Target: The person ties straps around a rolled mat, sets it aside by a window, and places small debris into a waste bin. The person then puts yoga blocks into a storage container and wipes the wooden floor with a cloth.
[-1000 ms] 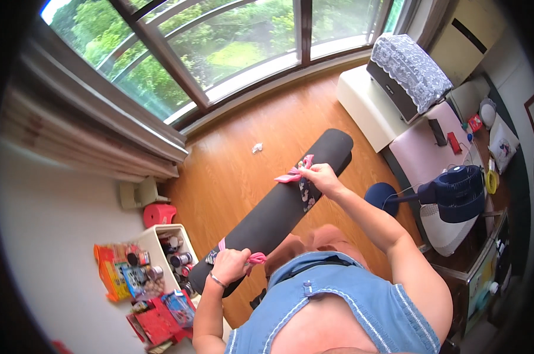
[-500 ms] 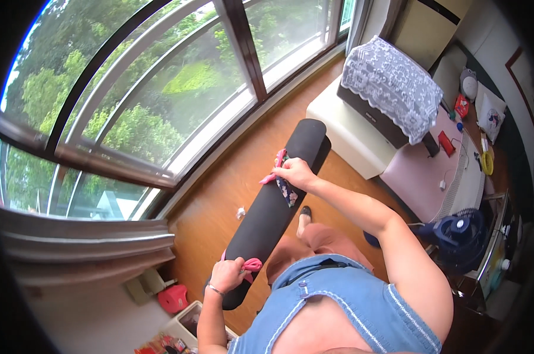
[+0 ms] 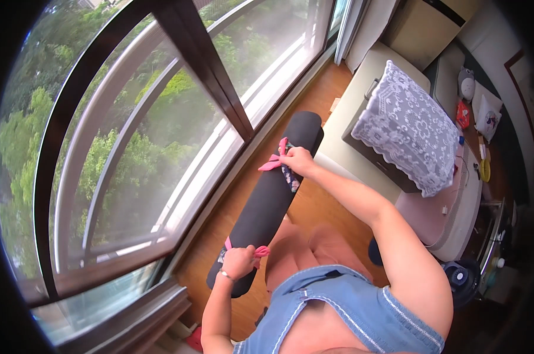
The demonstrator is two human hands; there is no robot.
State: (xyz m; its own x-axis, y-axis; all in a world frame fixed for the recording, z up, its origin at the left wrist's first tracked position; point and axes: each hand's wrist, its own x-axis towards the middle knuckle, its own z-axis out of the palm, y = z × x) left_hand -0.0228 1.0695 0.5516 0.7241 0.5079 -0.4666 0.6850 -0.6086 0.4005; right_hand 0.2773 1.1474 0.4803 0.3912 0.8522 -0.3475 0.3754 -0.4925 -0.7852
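Note:
A black rolled-up mat (image 3: 265, 203) slants across the middle of the view, held up above the wooden floor in front of my legs. Pink and dark floral cloth ties circle it near both ends. At its far end my right hand (image 3: 298, 162) is closed on the upper cloth tie (image 3: 271, 164), whose pink ends stick out to the left. My left hand (image 3: 238, 264) is closed on the lower cloth tie (image 3: 261, 252) near the other end; a pink loop shows beside its fingers. How far either grip also takes in the mat is hidden.
A large window (image 3: 131, 159) with dark frames runs along the left. To the right stands a cream cabinet (image 3: 361, 159) bearing a dark box under a white lace cloth (image 3: 405, 127). A pink-topped desk (image 3: 423, 215) and a dark blue fan (image 3: 460, 276) are further right.
My view has turned toward the window and cabinet, and I stand closer to both. Both hands keep their hold on the ties, and the mat moves along with me.

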